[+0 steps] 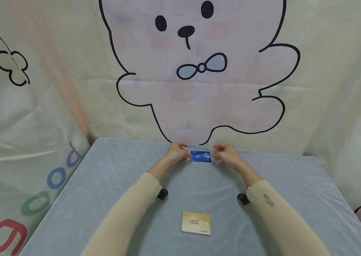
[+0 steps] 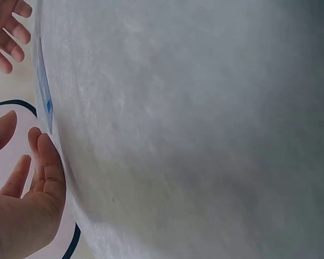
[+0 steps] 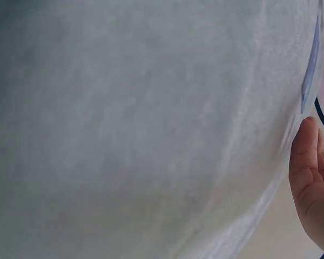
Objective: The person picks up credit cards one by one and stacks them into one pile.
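Observation:
A blue bank card (image 1: 201,156) lies flat near the far edge of the table, between the two hands. The left hand (image 1: 178,153) is at its left end, fingers relaxed and thumb apart; in the left wrist view the left hand (image 2: 35,199) has its fingertips close by the card (image 2: 45,89). At the card's right end is the right hand (image 1: 226,155), its fingers loosely bent and holding nothing. In the right wrist view the right hand (image 3: 313,178) sits just below the card's thin edge (image 3: 311,67). Whether any fingertip touches the card cannot be told.
Nearer the person, a stack of yellow cards (image 1: 196,223) lies on the grey-blue tablecloth (image 1: 103,170). A printed curtain (image 1: 190,89) with a cartoon animal hangs right behind the table's far edge. Both forearms in beige sleeves reach along either side of the stack.

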`<state>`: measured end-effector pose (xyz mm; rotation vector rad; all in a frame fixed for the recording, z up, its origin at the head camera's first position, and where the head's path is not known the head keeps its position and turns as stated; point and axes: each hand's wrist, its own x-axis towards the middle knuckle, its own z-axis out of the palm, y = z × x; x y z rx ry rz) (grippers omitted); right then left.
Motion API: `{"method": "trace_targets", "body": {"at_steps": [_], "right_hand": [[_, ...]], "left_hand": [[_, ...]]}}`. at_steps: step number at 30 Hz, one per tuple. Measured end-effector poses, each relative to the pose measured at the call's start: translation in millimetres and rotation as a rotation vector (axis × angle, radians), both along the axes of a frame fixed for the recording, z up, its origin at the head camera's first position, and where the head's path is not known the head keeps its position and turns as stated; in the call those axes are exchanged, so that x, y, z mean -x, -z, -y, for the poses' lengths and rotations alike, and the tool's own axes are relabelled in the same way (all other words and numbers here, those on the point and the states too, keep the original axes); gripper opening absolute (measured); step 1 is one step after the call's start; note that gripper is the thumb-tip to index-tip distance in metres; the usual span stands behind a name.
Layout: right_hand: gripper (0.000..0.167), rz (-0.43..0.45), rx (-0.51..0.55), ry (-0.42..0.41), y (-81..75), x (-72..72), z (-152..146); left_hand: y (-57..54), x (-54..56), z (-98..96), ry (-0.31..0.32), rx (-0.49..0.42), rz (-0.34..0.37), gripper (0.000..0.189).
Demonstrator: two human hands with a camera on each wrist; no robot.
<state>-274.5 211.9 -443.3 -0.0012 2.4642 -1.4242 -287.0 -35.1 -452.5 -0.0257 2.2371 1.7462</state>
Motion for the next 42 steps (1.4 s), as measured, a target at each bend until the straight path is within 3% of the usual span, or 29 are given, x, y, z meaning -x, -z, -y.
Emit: {"method": "trace_targets", "body": {"at_steps": [7, 16, 24, 28, 34, 42], "right_hand": [[0.057, 0.01, -0.057, -0.016, 8.6, 9.5, 5], [0.054, -0.02, -0.128, -0.02, 16.5, 17.9, 8], [0.044, -0.092, -0.194, -0.064, 21.1, 22.6, 10], [0.043, -0.106, -0.193, -0.07, 21.4, 22.0, 11], [0.043, -0.147, -0.182, -0.061, 20.8, 17.4, 14], [0.041, -0.177, -0.147, -0.033, 23.4, 18.1, 17]], "left_hand": [[6.5, 6.6, -5.6, 0.003, 0.05, -0.029, 0.054], [14.9, 18.2, -9.6, 0.003, 0.201, -0.059, 0.049], [8.2, 11.9, -10.4, 0.074, 0.381, -0.146, 0.048], [7.1, 11.1, -11.7, 0.103, 0.43, -0.162, 0.048], [9.1, 11.5, -14.3, 0.126, 0.472, -0.166, 0.046], [9.3, 8.4, -15.8, 0.091, 0.481, -0.171, 0.043]]}}
